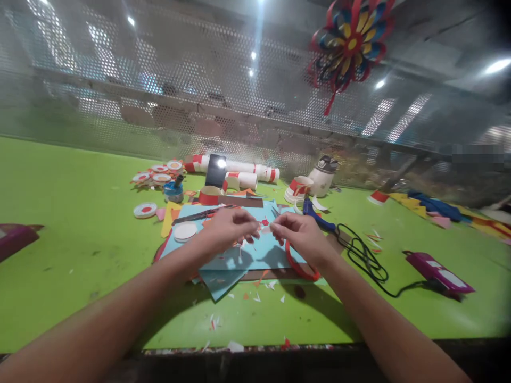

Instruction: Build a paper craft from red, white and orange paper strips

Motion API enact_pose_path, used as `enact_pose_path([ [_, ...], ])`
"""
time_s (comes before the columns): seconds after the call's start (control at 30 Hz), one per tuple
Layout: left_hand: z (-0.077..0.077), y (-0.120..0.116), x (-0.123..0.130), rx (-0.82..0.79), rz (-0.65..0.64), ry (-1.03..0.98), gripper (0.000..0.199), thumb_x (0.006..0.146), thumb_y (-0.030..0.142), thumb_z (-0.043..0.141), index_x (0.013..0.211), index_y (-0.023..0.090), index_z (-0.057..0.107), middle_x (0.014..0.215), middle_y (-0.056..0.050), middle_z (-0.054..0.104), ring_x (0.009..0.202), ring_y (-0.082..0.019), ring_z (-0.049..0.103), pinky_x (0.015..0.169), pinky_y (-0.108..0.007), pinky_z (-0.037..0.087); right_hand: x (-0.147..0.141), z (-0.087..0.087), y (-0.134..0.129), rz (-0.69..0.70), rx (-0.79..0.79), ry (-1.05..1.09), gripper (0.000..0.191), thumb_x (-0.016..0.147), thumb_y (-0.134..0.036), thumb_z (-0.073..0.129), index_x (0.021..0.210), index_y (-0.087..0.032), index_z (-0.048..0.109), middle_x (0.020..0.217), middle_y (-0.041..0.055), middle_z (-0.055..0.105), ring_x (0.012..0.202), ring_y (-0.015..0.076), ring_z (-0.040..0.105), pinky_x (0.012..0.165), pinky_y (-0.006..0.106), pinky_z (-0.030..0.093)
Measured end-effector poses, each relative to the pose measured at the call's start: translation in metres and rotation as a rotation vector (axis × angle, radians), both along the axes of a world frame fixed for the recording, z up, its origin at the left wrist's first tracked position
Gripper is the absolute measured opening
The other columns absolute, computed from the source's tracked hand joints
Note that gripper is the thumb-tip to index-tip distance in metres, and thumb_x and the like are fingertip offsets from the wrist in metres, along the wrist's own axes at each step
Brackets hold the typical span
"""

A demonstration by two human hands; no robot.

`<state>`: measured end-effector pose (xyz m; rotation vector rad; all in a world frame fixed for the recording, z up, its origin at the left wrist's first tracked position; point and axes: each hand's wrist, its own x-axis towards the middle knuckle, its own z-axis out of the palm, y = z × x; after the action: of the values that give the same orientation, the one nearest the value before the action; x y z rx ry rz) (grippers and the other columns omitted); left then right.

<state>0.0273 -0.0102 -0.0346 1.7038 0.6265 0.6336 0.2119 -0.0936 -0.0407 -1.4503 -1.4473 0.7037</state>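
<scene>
One small red paper piece between left hand and right hand, over light-blue paper. Thumb and fingers drawn close on each; too blurred to tell whether pinching the piece or not. Red-handled scissors just under right hand; blue glue gun just beyond it. White disc left of left hand.

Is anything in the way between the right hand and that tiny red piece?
Nothing visible: the red piece shows in the gap between the right hand and left hand, against blue paper. Whether either touches it is unclear.
</scene>
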Motion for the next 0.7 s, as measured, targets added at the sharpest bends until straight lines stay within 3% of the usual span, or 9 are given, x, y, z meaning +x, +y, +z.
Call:
enact_pose_path([
  [0.13,0.002,0.028,-0.011,-0.008,0.397,-0.245,0.010,0.066,0.021,0.066,0.073,0.015,0.063,0.053,0.001,0.058,0.049,-0.010,0.052,0.053,-0.024,0.041,0.017,-0.010,0.007,-0.006,-0.100,-0.244,0.019,0.076,-0.032,0.059,0.068,-0.015,0.060,0.061,-0.0009,0.055,0.058,0.0118,0.045,0.056,0.026,0.035],
  [0.3,0.009,0.052,-0.023,0.071,0.589,-0.265,0.010,0.062,0.016,0.063,0.072,0.014,0.062,0.047,0.002,0.055,0.045,-0.010,0.049,0.047,-0.023,0.037,0.021,-0.022,0.009,0.014,-0.146,-0.404,0.017,0.077,-0.028,0.056,0.070,-0.015,0.064,0.060,-0.0009,0.056,0.057,0.0120,0.044,0.055,0.025,0.034],
  [0.43,0.015,0.065,-0.038,0.269,0.589,-0.058,0.011,0.064,0.021,0.063,0.072,0.014,0.064,0.056,-0.002,0.062,0.053,-0.013,0.057,0.051,-0.023,0.041,0.015,-0.025,0.007,-0.005,-0.066,-0.465,0.019,0.079,-0.028,0.055,0.070,-0.016,0.067,0.064,0.0013,0.063,0.060,0.0135,0.049,0.059,0.026,0.037],
  [0.6,0.016,0.073,-0.047,0.481,0.476,0.367,0.022,0.072,0.036,0.060,0.070,0.015,0.068,0.065,-0.006,0.069,0.062,-0.017,0.063,0.056,-0.027,0.045,0.013,-0.034,0.009,-0.103,0.031,-0.478,0.018,0.079,-0.028,0.057,0.070,-0.017,0.069,0.068,0.0035,0.067,0.062,0.0155,0.054,0.062,0.028,0.040],
  [0.7,0.019,0.071,-0.047,0.521,0.394,0.531,0.027,0.074,0.039,0.057,0.073,0.015,0.070,0.067,-0.007,0.070,0.064,-0.018,0.063,0.058,-0.028,0.046,0.015,-0.039,0.013,-0.164,0.083,-0.555,0.016,0.078,-0.026,0.058,0.069,-0.017,0.069,0.069,0.0040,0.066,0.063,0.0157,0.054,0.061,0.028,0.040],
])
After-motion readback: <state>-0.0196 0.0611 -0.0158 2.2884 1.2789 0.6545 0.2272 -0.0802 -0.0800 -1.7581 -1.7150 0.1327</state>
